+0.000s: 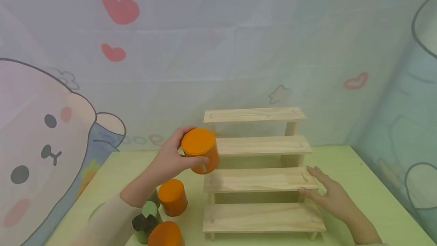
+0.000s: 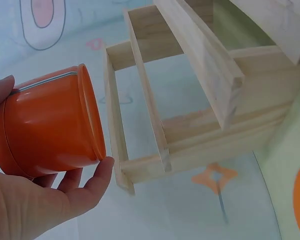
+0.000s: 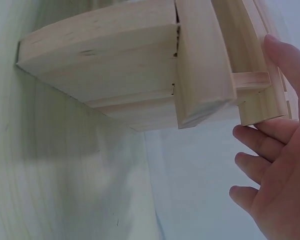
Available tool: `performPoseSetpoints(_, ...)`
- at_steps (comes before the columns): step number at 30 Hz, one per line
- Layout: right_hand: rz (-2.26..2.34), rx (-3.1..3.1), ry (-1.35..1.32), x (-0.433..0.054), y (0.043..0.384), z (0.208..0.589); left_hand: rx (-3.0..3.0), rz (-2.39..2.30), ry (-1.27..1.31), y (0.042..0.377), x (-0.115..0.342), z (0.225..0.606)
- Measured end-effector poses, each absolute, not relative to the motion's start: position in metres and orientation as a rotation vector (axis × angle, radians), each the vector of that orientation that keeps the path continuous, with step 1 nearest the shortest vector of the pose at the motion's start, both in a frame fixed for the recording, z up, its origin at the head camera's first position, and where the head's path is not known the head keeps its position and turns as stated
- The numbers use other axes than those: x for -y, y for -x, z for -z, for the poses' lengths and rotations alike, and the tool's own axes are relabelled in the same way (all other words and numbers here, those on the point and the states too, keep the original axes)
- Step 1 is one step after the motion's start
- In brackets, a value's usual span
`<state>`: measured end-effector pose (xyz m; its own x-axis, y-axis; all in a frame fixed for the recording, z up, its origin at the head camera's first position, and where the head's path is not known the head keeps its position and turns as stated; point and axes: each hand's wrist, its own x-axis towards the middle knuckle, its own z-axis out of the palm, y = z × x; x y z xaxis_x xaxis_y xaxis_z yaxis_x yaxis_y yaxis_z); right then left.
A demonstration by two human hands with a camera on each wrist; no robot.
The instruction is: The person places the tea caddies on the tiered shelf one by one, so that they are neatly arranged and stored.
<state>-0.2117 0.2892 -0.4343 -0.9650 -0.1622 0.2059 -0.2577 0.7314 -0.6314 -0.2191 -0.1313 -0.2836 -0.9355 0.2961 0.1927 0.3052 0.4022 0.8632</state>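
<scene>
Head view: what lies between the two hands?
The head view shows the orange canister, gripped by the left hand, then the tiered wooden shelf, which the right hand touches.

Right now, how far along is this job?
Done: the wooden rack stands, though nothing is seen set on it. In hand: the left hand holds an orange canister near it; the right hand is at its right end. Probably remaining: two more orange canisters on the table.

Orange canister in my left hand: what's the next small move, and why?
Probably ease the orange canister rightward over the wooden rack: your left hand holds it raised by the rack's left end, and your right hand touches the opposite end.
</scene>
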Motion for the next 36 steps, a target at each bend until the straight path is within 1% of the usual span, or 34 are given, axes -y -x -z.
performPoseSetpoints(12, -1.093, 2.777, -0.344, -0.293, 0.216, 0.432, 2.57, 1.678, 0.605, 0.249, 0.085, 0.276)
performPoseSetpoints(21, -1.177, 2.762, -0.383, -0.296, 0.22, 0.433, 2.478, 1.833, 0.596, 0.272, 0.046, 0.283)
performPoseSetpoints(29, -1.174, 2.741, -0.409, -0.297, 0.222, 0.438, 2.453, 1.888, 0.509, 0.281, 0.016, 0.285)
performPoseSetpoints(36, -1.174, 2.75, -0.376, -0.299, 0.222, 0.437, 2.382, 1.929, 0.579, 0.289, -0.007, 0.29)
